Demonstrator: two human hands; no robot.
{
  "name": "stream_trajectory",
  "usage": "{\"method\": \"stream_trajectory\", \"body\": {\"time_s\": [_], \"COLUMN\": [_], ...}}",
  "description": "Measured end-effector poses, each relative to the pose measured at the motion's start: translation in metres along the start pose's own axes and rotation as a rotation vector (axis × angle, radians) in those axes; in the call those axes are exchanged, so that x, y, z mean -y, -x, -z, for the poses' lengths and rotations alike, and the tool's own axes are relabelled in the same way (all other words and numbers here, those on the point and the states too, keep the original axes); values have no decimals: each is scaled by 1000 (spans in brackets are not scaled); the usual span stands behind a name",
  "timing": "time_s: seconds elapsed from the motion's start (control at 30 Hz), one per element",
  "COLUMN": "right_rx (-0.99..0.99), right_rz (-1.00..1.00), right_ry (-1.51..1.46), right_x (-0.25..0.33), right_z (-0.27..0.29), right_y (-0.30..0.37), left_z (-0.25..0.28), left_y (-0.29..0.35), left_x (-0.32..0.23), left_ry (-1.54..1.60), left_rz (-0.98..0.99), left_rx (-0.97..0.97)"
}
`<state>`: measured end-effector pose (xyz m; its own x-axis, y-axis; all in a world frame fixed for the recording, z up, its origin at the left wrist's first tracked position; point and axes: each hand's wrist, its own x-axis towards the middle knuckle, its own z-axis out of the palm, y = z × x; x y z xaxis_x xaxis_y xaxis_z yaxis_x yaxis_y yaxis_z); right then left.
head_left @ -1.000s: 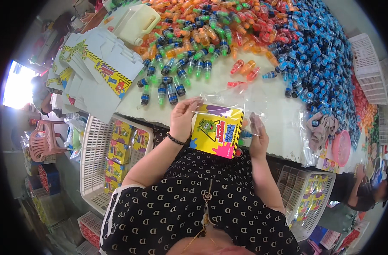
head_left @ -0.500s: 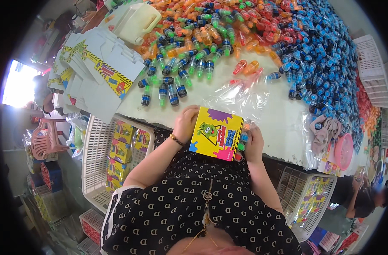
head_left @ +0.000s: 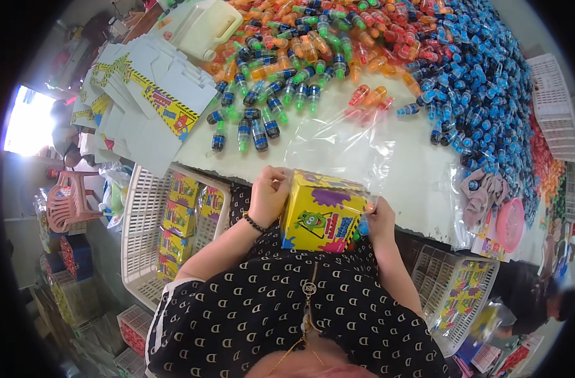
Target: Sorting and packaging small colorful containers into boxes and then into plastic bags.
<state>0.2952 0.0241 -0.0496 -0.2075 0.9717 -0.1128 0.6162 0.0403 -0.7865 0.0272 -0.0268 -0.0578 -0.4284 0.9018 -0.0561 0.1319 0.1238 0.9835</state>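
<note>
Close to my body, a yellow cardboard box [head_left: 319,220] with purple splats and a green cartoon figure is tilted so its top side shows. Small bottles [head_left: 363,227] with coloured caps show at its right side. Clear plastic bag film [head_left: 363,151] stretches from the box over the table; how far it covers the box I cannot tell. My left hand [head_left: 268,198] is closed, fingertips pinching film by the upper left corner. My right hand [head_left: 381,220] is closed around the box's right edge, some fingers hidden behind it.
Small green, orange, red and blue bottles [head_left: 470,94] heap across the table's far side. Flat cartons [head_left: 155,94] and a jug [head_left: 202,28] lie far left. White baskets [head_left: 136,252] with yellow boxes flank me. A cloth [head_left: 486,198], pink basin [head_left: 509,225] and another person [head_left: 533,296] are at right.
The box has tipped up and come lower, showing its top side. My left hand has shifted to its upper left corner; my right hand has moved slightly down and right.
</note>
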Motion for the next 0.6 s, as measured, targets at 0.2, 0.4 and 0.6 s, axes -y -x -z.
{"method": "stream_trajectory", "body": {"time_s": [0.2,0.4,0.6], "right_rx": [50,-189,-228], "right_rz": [437,416,677], "right_ry": [241,172,290], "right_x": [4,19,13], "right_z": [6,1,9], "right_y": [15,1,17], "left_z": [36,35,43], "left_y": [20,16,21], "left_x": [11,-18,-11], "left_ry": [-478,-405,-474], "left_rz": [-447,-194,-511], "left_rx": [261,227,204]}}
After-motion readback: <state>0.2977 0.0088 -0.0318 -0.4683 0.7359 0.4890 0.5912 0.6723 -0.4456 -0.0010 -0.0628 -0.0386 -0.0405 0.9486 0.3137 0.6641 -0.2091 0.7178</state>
